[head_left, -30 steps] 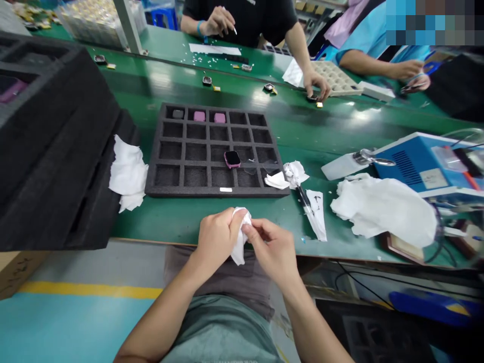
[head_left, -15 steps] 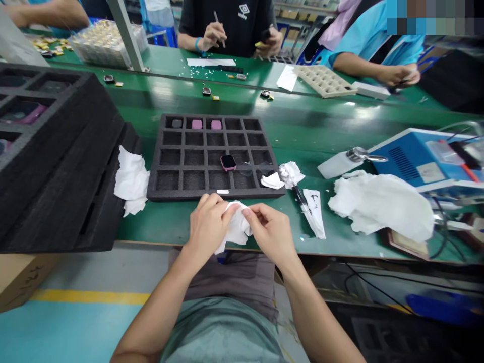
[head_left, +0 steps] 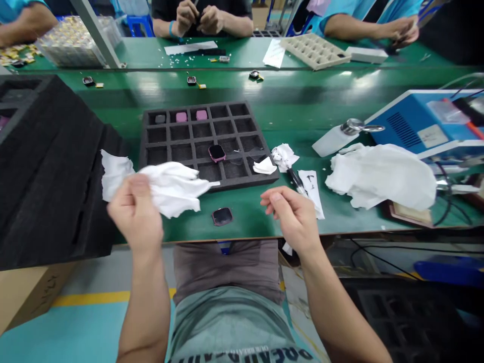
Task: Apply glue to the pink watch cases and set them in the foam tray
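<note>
My left hand [head_left: 138,209] is closed on a crumpled white wiping cloth [head_left: 177,189], which spreads out to the right past the near left corner of the black foam tray [head_left: 242,182]. A smartwatch body [head_left: 222,216] with a dark screen and pinkish frame lies on the green bench near its front edge, between my hands. My right hand [head_left: 293,214] hovers to the right of it, fingers loosely curled and apart, with nothing visible in them. Another pink-framed watch [head_left: 217,153] rests in the tray, and pink watch pieces [head_left: 191,116] sit in its back row.
Stacked black foam trays [head_left: 49,176] stand at the left. To the right are a white pump bottle [head_left: 336,138], a large white cloth [head_left: 381,174] and a blue machine [head_left: 412,121]. Across the bench, co-workers' hands [head_left: 198,17] work near a beige tray [head_left: 315,50].
My hands have parted: the left carried the white cloth leftward, while the right moved right and is now without it. The watch body on the bench has come into view. The camera view has shifted.
</note>
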### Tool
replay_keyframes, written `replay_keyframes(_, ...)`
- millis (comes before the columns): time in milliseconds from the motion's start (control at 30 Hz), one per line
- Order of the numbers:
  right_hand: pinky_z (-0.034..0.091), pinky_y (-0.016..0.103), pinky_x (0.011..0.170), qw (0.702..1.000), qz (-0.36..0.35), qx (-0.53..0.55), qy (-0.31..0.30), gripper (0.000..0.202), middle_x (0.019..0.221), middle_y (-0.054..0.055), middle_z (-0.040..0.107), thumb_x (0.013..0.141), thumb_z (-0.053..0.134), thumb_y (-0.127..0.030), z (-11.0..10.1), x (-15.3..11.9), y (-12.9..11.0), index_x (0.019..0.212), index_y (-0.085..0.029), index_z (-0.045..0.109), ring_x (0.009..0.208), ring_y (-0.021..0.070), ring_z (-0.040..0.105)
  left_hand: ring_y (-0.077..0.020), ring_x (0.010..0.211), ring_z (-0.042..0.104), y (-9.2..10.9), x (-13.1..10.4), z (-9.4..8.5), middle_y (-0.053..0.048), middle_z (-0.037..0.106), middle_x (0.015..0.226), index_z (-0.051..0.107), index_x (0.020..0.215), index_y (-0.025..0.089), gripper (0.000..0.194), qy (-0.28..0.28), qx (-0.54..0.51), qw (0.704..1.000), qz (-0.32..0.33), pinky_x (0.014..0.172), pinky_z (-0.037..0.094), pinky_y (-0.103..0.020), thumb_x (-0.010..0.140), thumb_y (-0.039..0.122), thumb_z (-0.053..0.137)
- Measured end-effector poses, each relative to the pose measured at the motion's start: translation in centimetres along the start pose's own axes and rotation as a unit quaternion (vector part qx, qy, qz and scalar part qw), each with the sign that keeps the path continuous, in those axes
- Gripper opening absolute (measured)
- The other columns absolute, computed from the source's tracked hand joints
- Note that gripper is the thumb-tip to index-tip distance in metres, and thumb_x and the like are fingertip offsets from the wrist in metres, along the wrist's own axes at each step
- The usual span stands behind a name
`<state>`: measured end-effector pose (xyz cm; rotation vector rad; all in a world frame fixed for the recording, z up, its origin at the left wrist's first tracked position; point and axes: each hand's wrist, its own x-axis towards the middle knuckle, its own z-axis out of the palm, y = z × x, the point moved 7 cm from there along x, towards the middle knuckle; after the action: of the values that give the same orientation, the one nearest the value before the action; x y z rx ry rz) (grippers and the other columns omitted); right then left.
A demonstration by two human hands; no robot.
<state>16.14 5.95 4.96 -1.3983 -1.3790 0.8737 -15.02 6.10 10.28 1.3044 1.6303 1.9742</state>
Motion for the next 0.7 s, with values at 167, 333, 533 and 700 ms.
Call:
replay_keyframes(167,0.048,0.028,0.054,0.998,0.05,-0.041,-0.024,0.032,0.079,0.004,0.073,0.091,0.067,-0.048,-0.1,-1.1,2.4,0.099,-0.018,0.074,0.062,0.0137,0.061,-0.0133,0.076,0.055,1.7,3.5,-2.1,0.003,0.061,0.077,0.069,0.085,0.018,0.027,0.051,0.12,0.987,0.096,0.071,0.041,-0.032,0.101,0.038,0.062)
replay_keyframes(333,0.051,0.029,0.054,0.995,0.02,-0.092,-0.012,0.027,0.083,0.006,0.073,0.091,0.067,-0.041,-1.3,-0.4,1.7,0.102,-0.018,0.074,0.065,0.0158,0.063,-0.0267,0.089,0.064,-0.6,4.3,0.7,-0.008,0.071,0.091,0.073,0.094,0.019,0.017,-0.098,0.364,0.918,0.124,0.079,0.045,-0.043,0.096,0.031,0.062)
replay_keyframes(533,0.051,0.052,0.108,0.918,-0.279,-0.245,-0.14,0.057,0.14,0.014,0.063,0.086,0.068,-0.021,3.3,7.4,-5.6,0.142,-0.019,0.057,0.129,0.0315,0.057,-0.0391,0.115,0.06,0.1,2.3,1.9,-0.018,0.071,0.114,0.073,0.119,0.018,0.036,-0.117,0.391,0.898,0.164,0.103,0.044,-0.054,0.091,0.041,0.072)
replay_keyframes(700,0.041,0.057,0.119,0.858,-0.275,-0.291,-0.322,0.091,0.148,0.021,0.055,0.074,0.072,-0.017,9.8,15.0,-5.1,0.158,-0.008,0.036,0.135,0.0353,0.051,-0.0326,0.112,0.064,2.0,-1.1,1.8,-0.016,0.07,0.115,0.071,0.122,0.016,0.032,-0.069,0.302,0.921,0.238,0.1,0.049,-0.047,0.092,0.027,0.071)
